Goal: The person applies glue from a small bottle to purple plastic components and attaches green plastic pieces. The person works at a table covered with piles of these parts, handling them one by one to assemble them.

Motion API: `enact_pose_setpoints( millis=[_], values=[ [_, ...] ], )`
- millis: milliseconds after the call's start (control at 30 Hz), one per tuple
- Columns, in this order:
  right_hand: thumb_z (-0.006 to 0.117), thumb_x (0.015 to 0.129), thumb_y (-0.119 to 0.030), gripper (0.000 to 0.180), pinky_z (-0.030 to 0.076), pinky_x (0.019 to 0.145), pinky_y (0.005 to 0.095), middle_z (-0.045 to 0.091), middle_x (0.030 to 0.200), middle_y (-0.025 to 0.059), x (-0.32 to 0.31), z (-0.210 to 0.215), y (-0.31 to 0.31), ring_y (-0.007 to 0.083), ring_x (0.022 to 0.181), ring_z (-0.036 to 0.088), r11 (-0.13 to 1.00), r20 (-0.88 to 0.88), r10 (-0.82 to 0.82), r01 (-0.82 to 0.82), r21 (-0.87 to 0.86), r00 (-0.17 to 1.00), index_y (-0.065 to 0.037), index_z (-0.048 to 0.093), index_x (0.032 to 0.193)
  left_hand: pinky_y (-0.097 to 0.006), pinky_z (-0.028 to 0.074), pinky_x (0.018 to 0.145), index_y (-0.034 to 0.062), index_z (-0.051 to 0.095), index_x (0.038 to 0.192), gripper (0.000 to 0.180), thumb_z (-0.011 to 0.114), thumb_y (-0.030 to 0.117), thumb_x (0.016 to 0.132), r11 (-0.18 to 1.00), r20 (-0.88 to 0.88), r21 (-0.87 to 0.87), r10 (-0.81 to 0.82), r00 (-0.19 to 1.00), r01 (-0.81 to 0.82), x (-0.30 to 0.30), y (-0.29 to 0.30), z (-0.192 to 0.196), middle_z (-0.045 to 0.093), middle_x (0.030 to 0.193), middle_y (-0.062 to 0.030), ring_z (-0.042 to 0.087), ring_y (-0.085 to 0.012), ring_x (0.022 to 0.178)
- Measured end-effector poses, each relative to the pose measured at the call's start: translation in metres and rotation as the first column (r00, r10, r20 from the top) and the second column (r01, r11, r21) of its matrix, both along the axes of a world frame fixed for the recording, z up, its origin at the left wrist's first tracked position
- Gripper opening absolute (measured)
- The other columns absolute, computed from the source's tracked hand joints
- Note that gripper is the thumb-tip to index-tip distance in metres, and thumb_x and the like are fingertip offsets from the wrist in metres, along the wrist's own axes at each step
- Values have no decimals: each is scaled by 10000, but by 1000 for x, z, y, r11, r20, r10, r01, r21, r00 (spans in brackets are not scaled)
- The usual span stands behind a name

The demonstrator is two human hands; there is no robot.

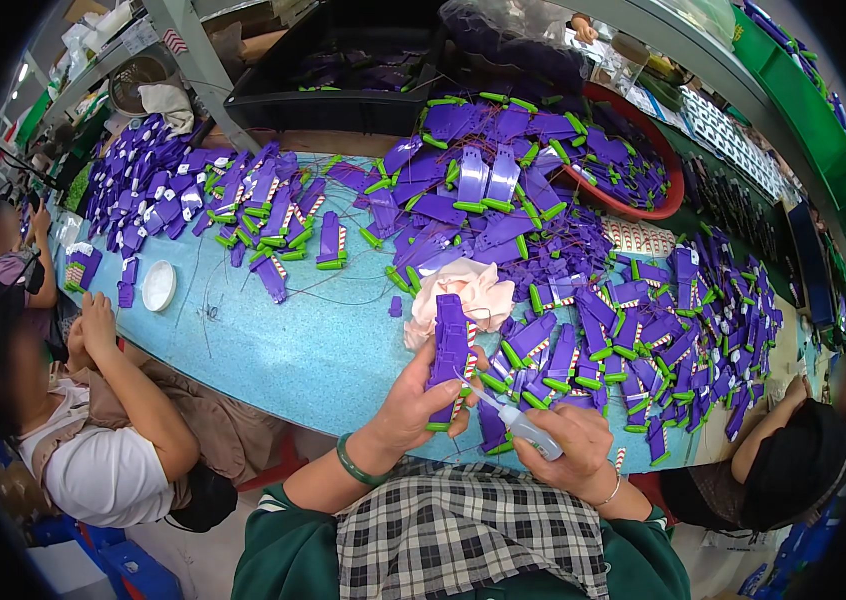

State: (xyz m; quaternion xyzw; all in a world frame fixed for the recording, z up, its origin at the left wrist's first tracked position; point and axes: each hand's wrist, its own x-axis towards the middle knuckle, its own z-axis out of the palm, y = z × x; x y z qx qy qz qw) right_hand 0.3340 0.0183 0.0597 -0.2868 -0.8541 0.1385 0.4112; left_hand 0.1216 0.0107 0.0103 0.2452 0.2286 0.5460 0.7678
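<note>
My left hand [411, 402] holds a purple plastic toy wing [450, 330] upright over the table's near edge. The piece has a green end at the bottom and a red-and-white striped strip along its right side. In my right hand [579, 446] is a small translucent squeeze bottle [537, 432] with a long thin nozzle. The nozzle points up and left, its tip at the wing's lower part; whether it touches cannot be made out. Just beyond the wing lies a crumpled pale pink cloth [483, 292].
Purple-and-green wings [683, 340] are heaped on the right and far side of the blue table [303, 350]. A red basin [665, 200] and black crate [333, 112] stand behind. A white bowl [159, 286] sits left. Co-workers sit at left [113, 450] and right [793, 460].
</note>
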Motion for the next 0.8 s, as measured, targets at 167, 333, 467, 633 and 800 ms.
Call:
enact_pose_setpoints(
  millis=[167,333,467,633,800],
  values=[
    [803,617,-78,450,393,418,285,560,609,51,2,2,-3,180,470,544,1000,27,-19,19,-6,999,-31,607,1020,-263,494,441,85,252,1395,563,536,60,910,997,-70,48,62,996,-59,4,-3,0,469,1207,-145,564,-176,884],
    [782,597,-85,419,433,454,293,609,645,70,6,2,-8,203,500,578,999,45,-33,34,-26,998,-41,620,980,-264,512,482,71,236,1378,530,492,14,917,985,-262,110,156,952,-131,10,-2,1,458,1217,-141,549,-164,893],
    [815,620,-76,473,381,403,274,529,583,32,1,5,-4,163,453,523,1000,10,19,-19,6,1000,-26,598,1037,-256,521,520,58,237,1367,503,460,-7,921,980,-352,140,183,918,-142,11,-2,-1,447,1226,-139,544,-154,891],
    [808,624,-60,463,374,399,272,520,576,32,-3,6,-3,161,446,513,1000,7,20,-20,3,1000,-24,597,1035,-241,504,539,35,216,1383,513,452,-12,930,972,-405,194,205,891,-135,12,-3,2,440,1242,-121,538,-132,865],
    [808,625,-54,462,370,397,274,525,581,34,-3,6,-3,160,448,514,1000,21,18,-18,3,1000,-23,597,1034,-235,495,540,27,209,1391,517,453,-5,936,966,-405,215,224,886,-146,12,-3,2,441,1243,-115,534,-125,857]
  ],
)
